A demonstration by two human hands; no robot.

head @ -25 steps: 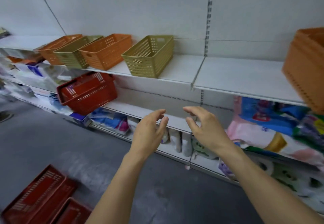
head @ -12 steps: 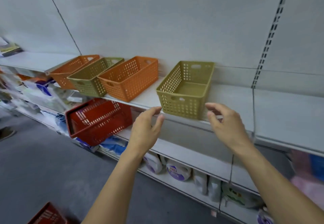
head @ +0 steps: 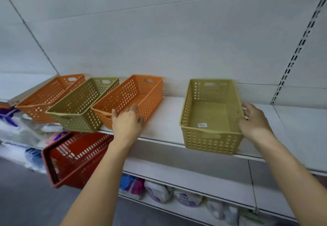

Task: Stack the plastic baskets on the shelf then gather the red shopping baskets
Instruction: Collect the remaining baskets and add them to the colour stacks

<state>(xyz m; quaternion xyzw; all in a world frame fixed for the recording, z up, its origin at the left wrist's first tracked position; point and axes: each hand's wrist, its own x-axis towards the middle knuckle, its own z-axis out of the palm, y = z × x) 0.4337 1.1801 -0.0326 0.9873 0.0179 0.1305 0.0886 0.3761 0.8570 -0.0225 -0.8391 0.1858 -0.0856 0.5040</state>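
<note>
Baskets: right hand (head: 253, 121) grips olive basket (head: 211, 116) wall, left hand (head: 127, 122) spread open at orange basket (head: 130, 100).
Lift olive clear of shelf (head: 164, 119), keep level, nest squarely.

White back panel (head: 159, 31) behind the shelving, seams running across it; slotted upright (head: 299, 48) at right. Lowest level: white pouches with purple print (head: 187, 197) side by side, a blue-and-pink pack (head: 131, 184) just left of them. Grey floor (head: 23, 199) lower left; blurred wrapped packs (head: 21, 130) far left
</note>
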